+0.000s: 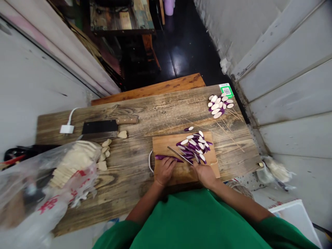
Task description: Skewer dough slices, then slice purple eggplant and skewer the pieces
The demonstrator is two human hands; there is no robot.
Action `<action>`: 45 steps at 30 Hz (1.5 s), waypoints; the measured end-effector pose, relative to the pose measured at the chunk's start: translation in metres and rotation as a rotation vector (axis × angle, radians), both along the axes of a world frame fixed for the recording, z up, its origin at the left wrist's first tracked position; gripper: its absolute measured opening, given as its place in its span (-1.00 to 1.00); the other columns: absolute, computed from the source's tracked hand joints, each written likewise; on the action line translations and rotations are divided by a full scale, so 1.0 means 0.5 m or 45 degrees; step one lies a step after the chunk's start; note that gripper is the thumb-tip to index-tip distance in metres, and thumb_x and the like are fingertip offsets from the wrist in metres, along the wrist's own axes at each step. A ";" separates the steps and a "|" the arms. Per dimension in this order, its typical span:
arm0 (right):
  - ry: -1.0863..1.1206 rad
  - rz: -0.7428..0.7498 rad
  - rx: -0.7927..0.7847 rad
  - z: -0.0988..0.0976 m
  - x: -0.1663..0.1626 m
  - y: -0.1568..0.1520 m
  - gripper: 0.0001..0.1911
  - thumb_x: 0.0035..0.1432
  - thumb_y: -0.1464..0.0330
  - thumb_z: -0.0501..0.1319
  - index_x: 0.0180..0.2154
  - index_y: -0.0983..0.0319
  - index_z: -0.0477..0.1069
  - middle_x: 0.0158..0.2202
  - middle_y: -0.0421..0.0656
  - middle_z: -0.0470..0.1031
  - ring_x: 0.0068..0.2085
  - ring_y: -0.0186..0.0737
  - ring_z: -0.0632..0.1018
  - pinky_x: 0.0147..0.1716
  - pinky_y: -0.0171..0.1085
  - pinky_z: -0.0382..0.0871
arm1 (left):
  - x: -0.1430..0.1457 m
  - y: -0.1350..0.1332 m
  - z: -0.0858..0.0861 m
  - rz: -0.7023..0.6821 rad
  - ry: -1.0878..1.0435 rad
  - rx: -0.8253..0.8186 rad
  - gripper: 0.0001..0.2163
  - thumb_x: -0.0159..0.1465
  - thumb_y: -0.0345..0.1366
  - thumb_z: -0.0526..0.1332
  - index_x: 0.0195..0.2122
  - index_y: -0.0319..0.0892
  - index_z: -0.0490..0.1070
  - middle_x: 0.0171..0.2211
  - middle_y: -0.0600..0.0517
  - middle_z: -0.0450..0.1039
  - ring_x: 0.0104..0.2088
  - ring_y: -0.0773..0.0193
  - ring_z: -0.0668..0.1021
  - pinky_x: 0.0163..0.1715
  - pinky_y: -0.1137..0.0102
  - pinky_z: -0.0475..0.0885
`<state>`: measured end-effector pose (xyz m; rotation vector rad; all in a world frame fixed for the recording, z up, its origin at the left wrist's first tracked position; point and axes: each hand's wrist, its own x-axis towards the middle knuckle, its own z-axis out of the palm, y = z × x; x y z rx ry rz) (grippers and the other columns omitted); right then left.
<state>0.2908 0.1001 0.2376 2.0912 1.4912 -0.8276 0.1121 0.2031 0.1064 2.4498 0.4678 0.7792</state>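
Observation:
A long purple eggplant (161, 157) lies across the left part of a wooden cutting board (159, 143). My left hand (165, 170) is closed over it, fingers pressing it down. In my right hand (205, 174) is a knife (181, 155), gripped by its handle, which the fist hides. Its blade slants up to the left, close to the eggplant's right end; whether it touches cannot be made out. Cut eggplant slices (193, 147) with white faces and purple skin lie heaped on the board beyond the blade.
Skewered eggplant slices (218, 105) are piled at the far right, with bare wooden sticks (228, 133) nearby. A cleaver (100, 128) lies at left, near pale cut pieces (103, 152), a plastic bag (75, 166) of pale strips and a white charger (66, 129).

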 end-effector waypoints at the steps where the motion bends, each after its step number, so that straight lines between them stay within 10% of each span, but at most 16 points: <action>1: 0.001 -0.002 0.011 0.005 0.000 -0.004 -0.70 0.32 0.32 -0.10 -0.10 0.30 0.31 -0.41 -0.02 0.57 -0.40 -0.16 0.59 -0.48 -0.35 0.30 | 0.000 0.001 0.002 -0.004 -0.001 0.002 -0.71 0.27 -0.45 0.05 -0.02 -0.20 0.41 -0.13 -0.10 0.47 -0.04 0.15 0.40 -0.04 0.19 0.37; 25: 0.041 0.113 -0.091 0.050 0.019 -0.014 -0.71 0.31 0.31 -0.08 -0.11 0.28 0.33 -0.41 -0.02 0.57 -0.41 -0.11 0.59 -0.49 -0.34 0.30 | 0.003 -0.001 -0.001 -0.001 -0.109 -0.080 -0.78 0.31 -0.43 0.01 -0.15 -0.21 0.42 -0.18 -0.06 0.47 -0.04 0.19 0.39 -0.09 0.22 0.43; 36: 0.115 0.114 0.003 -0.033 -0.059 0.151 -0.68 0.33 0.31 -0.14 -0.14 0.33 0.31 -0.35 0.02 0.57 -0.34 -0.16 0.59 -0.44 -0.36 0.33 | -0.004 -0.007 -0.007 0.029 -0.138 -0.089 -0.76 0.33 -0.41 -0.02 -0.13 -0.20 0.43 -0.18 -0.06 0.47 -0.03 0.23 0.40 -0.04 0.25 0.40; 45: 0.072 0.038 0.039 -0.029 -0.043 0.095 -0.66 0.31 0.28 -0.11 -0.09 0.33 0.30 -0.34 0.03 0.56 -0.34 -0.13 0.58 -0.41 -0.31 0.33 | -0.058 0.011 -0.042 0.102 -0.020 -0.060 -0.74 0.32 -0.41 0.01 -0.02 -0.18 0.38 -0.12 -0.09 0.45 -0.05 0.20 0.44 0.01 0.15 0.34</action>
